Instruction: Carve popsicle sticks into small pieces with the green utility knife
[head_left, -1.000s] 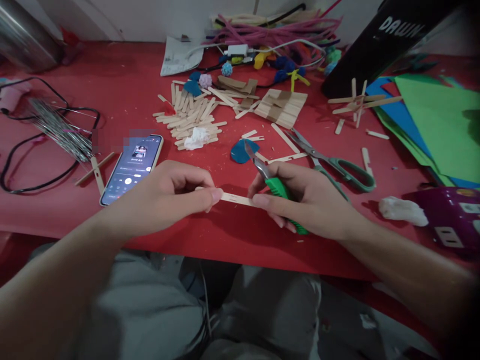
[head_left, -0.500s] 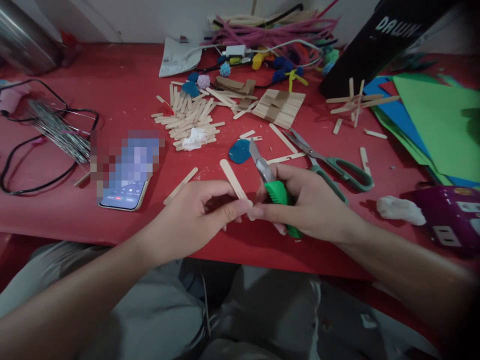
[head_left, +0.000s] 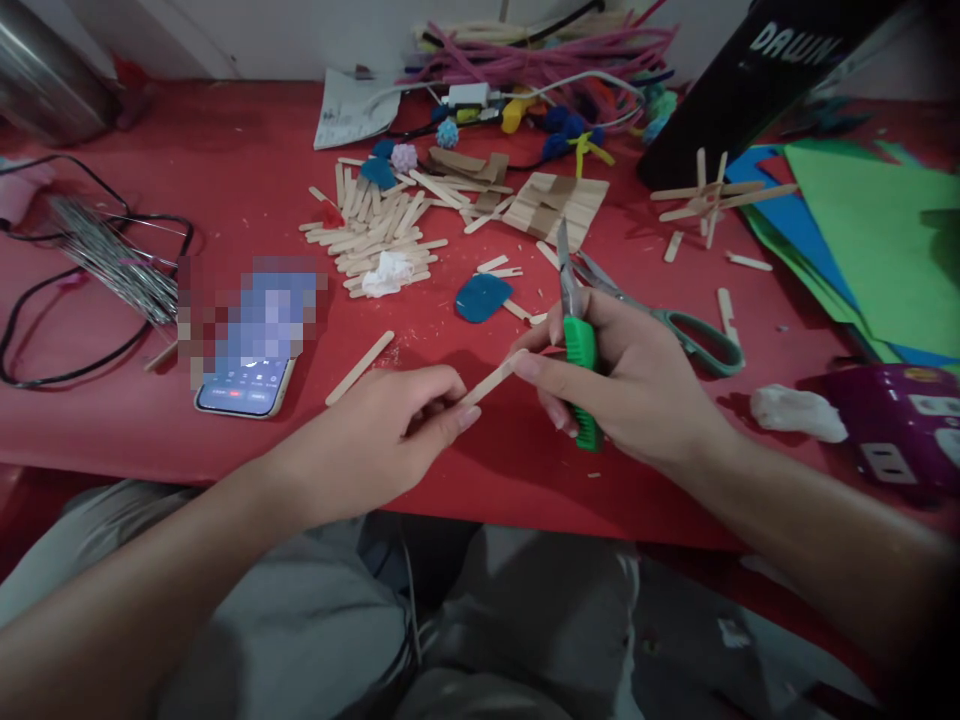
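My left hand (head_left: 405,420) pinches the near end of a wooden popsicle stick (head_left: 491,382), held above the front of the red table (head_left: 510,480). My right hand (head_left: 622,380) is wrapped around a green utility knife (head_left: 581,350) with its blade pointing up and away. The thumb and a finger of that same hand touch the stick's far end. Beyond the hands lies a dark blue rounded piece (head_left: 484,298). Scissors with green handles (head_left: 705,342) rest partly behind my right hand. Another loose stick (head_left: 360,368) lies beside my left hand.
A pile of popsicle sticks (head_left: 382,225) spreads across the middle. To the left are a phone (head_left: 255,350) and a bundle of metal wires (head_left: 112,255). At right stand a black bottle (head_left: 757,90), coloured paper (head_left: 862,240) and a purple power strip (head_left: 892,425).
The popsicle stick has turned from pointing up-left to pointing up-right, its far end now at my right fingers. The knife has swung more upright, and my right hand has shifted slightly up and right.
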